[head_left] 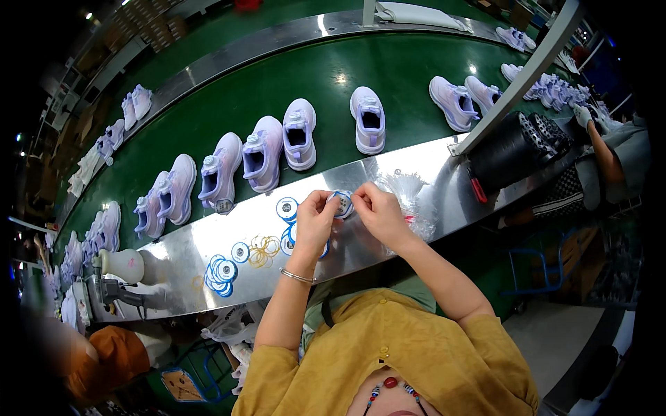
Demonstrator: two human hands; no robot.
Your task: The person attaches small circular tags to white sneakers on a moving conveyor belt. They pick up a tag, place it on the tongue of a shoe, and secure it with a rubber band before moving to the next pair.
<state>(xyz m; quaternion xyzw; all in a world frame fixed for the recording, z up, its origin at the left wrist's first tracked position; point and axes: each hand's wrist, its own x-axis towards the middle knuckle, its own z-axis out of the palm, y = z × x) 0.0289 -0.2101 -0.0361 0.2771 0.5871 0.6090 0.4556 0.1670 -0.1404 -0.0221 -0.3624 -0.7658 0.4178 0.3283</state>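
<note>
Between my two hands, over the metal ledge, is a round blue-and-white tag [342, 205]. My left hand [316, 220] pinches it at its left edge. The fingers of my right hand [379, 213] are pinched together by the tag's right edge; whatever is in them is too small to make out. More round tags [286, 208] lie left of my left hand, partly hidden by it. Beside my right hand is a bundle of thin clear plastic strands [406, 188]. Behind my hands, a pale lilac sneaker [299, 135] and another sneaker [368, 121] stand on the green belt.
Yellow rubber bands [263, 252] and a pile of round tags [221, 275] lie to the left. More sneakers [220, 172] line the belt [409, 76]. A slanted metal post [520, 73] and a black cylinder [501, 149] stand right. Co-workers sit at both sides.
</note>
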